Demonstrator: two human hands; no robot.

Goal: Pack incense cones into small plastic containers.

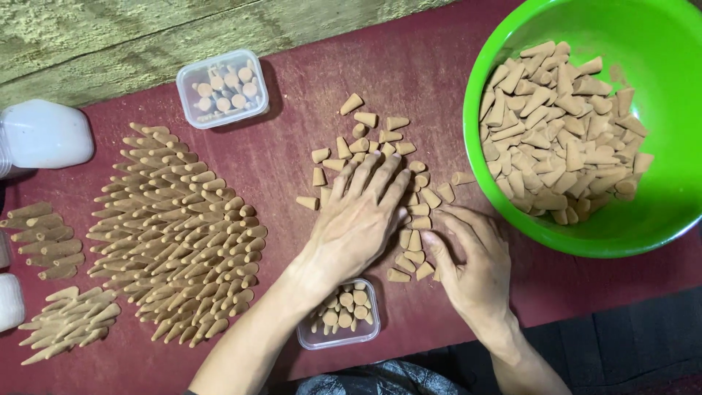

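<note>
Now left hand (360, 219) flat, released, on loose incense cones (380, 143); right hand (475, 263) pinching cones.

— Underneath everything? A dark red cloth (409, 80), spread flat over rough wooden boards (110, 36).

— And on the red cloth?

— Lots of little tan cones (365, 139), loose in the middle. A big stack of cones (179, 234) on the left, laid neatly in rows, with two small piles (44, 238) beside it. A big green bowl (504, 44) at the right. One small clear box (223, 88) at the top, another clear box (340, 329) near the bottom edge. White tubs (44, 135) at the far left.
</note>
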